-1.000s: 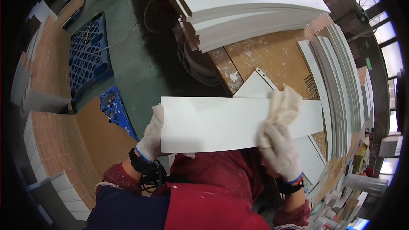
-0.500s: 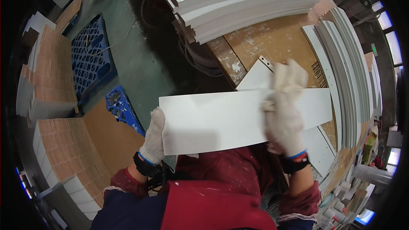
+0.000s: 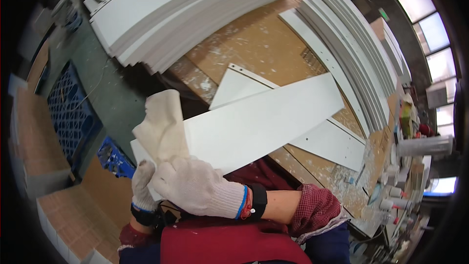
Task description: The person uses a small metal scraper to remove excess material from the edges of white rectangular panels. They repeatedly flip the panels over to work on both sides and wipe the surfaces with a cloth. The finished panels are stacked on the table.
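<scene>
A long white board (image 3: 254, 122) slants across in front of me, its near left end held by my left hand (image 3: 143, 186). That gloved hand grips the board's edge, partly covered by the other hand. My right hand (image 3: 198, 186), in a white knitted glove, lies over the board's left end and holds a cream cloth (image 3: 163, 122) against it. The cloth sticks up and drapes beyond the fingers. Underneath the board, another white panel (image 3: 330, 142) with small holes lies crosswise on the brown worktable (image 3: 254, 34).
A tall stack of white panels (image 3: 195, 14) stands at the back left of the table. More white boards (image 3: 342, 44) stand in a row at the right. Blue plastic pallets (image 3: 73, 112) lie on the floor at left, near stacked boards (image 3: 73, 215). Clear containers (image 3: 425, 146) sit far right.
My right hand has moved left with the cloth, from the board's right part to its left end. The board now tilts up toward the right. My view has turned rightward.
</scene>
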Action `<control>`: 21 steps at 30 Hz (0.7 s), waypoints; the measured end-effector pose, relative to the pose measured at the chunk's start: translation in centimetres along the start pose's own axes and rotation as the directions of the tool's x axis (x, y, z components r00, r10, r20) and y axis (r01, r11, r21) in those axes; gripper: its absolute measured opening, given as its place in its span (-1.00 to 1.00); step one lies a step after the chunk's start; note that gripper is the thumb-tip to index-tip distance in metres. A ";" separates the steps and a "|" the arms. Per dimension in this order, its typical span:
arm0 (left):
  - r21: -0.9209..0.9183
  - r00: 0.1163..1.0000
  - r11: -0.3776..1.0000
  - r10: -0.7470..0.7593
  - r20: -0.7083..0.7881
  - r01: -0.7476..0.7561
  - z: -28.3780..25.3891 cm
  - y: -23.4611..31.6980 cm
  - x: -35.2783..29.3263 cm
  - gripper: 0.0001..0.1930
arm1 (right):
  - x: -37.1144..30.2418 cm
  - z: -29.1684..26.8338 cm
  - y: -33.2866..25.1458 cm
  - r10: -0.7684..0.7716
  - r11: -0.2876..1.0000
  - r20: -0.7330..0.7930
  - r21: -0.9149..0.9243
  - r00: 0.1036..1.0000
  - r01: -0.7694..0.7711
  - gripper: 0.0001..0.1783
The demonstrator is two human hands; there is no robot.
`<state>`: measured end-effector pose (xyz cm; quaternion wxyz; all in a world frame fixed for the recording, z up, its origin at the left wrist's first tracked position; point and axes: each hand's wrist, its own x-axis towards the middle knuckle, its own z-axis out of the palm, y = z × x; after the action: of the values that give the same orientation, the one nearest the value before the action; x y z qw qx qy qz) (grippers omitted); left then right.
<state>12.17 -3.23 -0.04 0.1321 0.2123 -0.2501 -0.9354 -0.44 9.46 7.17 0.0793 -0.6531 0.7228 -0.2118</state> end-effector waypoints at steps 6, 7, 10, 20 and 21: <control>0.067 0.983 0.981 -0.181 0.012 0.180 1.3 0.7 0.5 -0.42 | -10.6 -5.3 11.2 0.587 0.796 -0.235 -0.008 0.775 -0.606 -0.77; 0.031 0.979 0.978 -0.206 0.017 0.205 1.6 0.9 0.5 -0.41 | -13.7 -6.0 14.3 0.558 0.780 -0.402 -0.046 0.727 -0.624 -0.81; 0.038 0.975 0.978 -0.206 0.081 0.203 1.7 1.2 0.7 -0.42 | -20.9 -11.2 19.2 0.835 0.363 -0.411 -0.087 0.365 -0.928 -0.73; 0.683 0.983 0.730 0.132 -0.131 -0.007 -6.9 3.8 -2.0 -0.82 | -30.6 -17.1 21.3 0.804 0.240 -0.585 0.156 0.106 -0.958 -0.61; 0.681 0.993 0.731 0.110 -0.039 -0.054 -9.9 4.5 -2.0 -0.79 | -30.8 -17.9 20.3 0.811 0.270 -0.581 0.265 0.070 -0.926 -0.61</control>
<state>19.15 -10.37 -4.72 0.0965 0.2703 -0.5776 -0.7642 -21.82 44.31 9.89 -0.1101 0.0204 0.9599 -0.2572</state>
